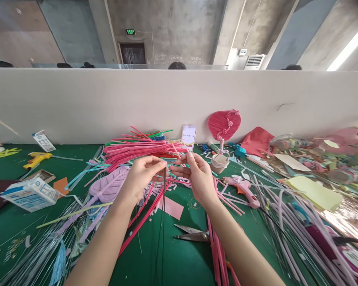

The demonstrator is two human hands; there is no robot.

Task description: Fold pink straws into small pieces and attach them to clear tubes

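The left hand [143, 174] pinches the top of a thin dark wire [164, 202] hanging over the green bench [181, 266]. The right hand [198, 176], fingers curled, meets it, hold unclear. The wire looks bare, nothing wrapped on it.

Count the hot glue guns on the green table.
2. A yellow plastic glue gun lies far left; a pink plastic glue gun lies right of the right hand. Clutter may hide others.

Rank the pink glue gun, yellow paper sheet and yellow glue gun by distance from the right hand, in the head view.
1. Pink glue gun, just right of the right hand.
2. Yellow paper sheet, farther right.
3. Yellow glue gun, far left.
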